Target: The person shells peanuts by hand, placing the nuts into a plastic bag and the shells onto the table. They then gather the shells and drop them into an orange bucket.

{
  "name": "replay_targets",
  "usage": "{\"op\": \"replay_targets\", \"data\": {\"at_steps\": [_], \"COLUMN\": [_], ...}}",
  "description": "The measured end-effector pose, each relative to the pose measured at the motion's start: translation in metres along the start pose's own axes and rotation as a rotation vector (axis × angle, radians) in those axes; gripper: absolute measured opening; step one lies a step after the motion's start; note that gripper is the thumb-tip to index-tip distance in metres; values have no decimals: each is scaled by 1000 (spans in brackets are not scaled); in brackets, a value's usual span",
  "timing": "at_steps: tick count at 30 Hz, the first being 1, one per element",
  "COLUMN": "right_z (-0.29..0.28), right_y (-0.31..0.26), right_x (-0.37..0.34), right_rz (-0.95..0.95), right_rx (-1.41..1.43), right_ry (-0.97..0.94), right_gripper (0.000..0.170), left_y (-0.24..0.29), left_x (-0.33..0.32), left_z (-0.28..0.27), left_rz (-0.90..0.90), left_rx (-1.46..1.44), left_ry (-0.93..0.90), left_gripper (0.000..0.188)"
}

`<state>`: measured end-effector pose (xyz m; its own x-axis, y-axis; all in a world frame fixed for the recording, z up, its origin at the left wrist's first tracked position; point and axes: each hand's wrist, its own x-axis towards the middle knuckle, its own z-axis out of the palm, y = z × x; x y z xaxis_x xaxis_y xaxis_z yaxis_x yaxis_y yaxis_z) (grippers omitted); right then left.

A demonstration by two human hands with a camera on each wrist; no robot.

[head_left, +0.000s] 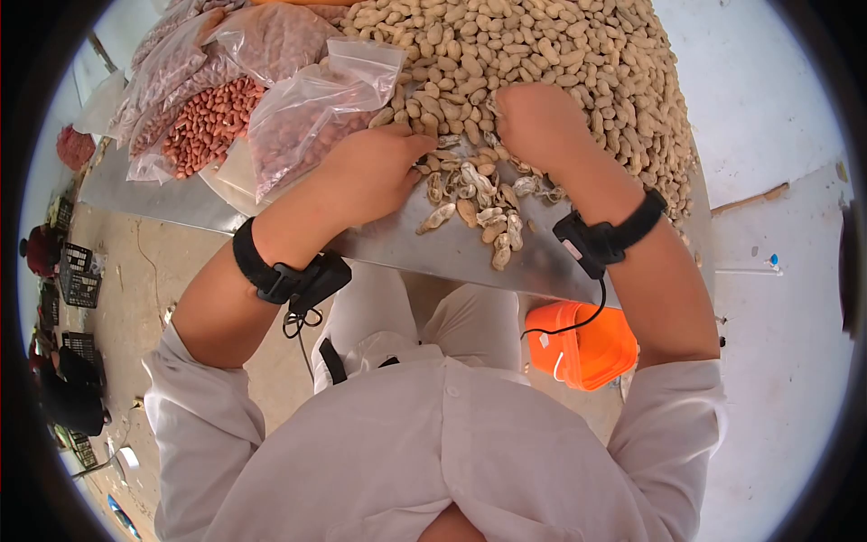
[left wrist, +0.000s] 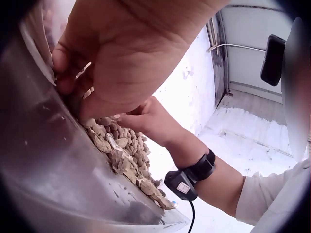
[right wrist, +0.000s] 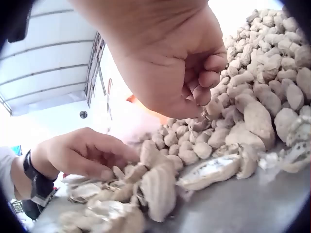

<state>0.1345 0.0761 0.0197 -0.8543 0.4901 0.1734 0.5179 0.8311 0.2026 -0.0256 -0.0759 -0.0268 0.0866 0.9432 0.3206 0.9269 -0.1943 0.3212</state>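
Note:
My right hand [head_left: 539, 126] is at the near edge of a big heap of unshelled peanuts [head_left: 578, 63]. Its fingers are curled, and thumb and fingertips pinch a peanut [right wrist: 214, 108] in the right wrist view. Across from it my left hand [head_left: 372, 173] hangs low over the metal table [head_left: 397, 239], thumb and fingers bent beside the loose shells. Whether anything sits between those fingertips I cannot tell. Between the hands lie broken peanut shells [head_left: 479, 185], several split open with pale insides showing [right wrist: 211, 174].
Clear plastic bags [head_left: 312, 117] of red shelled peanuts [head_left: 212, 126] sit at the table's left. An orange bucket [head_left: 582, 343] stands on the floor below the right front edge. Black crates [head_left: 79, 275] and a person in dark clothes [head_left: 72, 393] are far left.

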Motion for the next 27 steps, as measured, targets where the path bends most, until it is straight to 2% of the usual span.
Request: {"op": "replay_targets", "data": {"at_steps": [1,4,7,10,13,17,19,22,25,27], "right_z": [-8,-20,13,17,17,11,4,11,17,15], "right_y": [-2,-9,-16,-23,-17,-3,10,24,19,9], "right_x": [-3,-9,-8,-10,-15,-32,-36,-30,-25,-19], "right_rz": [12,-122,-289,-206,-234,-272,-282,-115,-95,-25], "right_rx": [40,358,380,264,295,396,444,410,256,170], "right_ry": [-2,-70,86,-106,-154,-96,-4,-25,38,-93], "right_gripper": [13,17,20,23,23,23,23,17,12,15], "left_y": [0,4,7,9,13,20,20,17,15,18], "left_x": [2,7,15,20,18,11,10,14,19,21], "left_z": [0,-1,-1,3,3,-4,-7,-4,4,5], "left_rz": [9,-3,-53,-75,-87,-59,-58,-102,-94,-99], "left_rx": [6,24,48,73,67,-4,-35,-59,-7,29], "left_ry": [-6,-46,-126,-151,-187,-214,-119,-63,-64,-112], "left_gripper": [40,40,41,34,30,33,36,37,35,36]}}
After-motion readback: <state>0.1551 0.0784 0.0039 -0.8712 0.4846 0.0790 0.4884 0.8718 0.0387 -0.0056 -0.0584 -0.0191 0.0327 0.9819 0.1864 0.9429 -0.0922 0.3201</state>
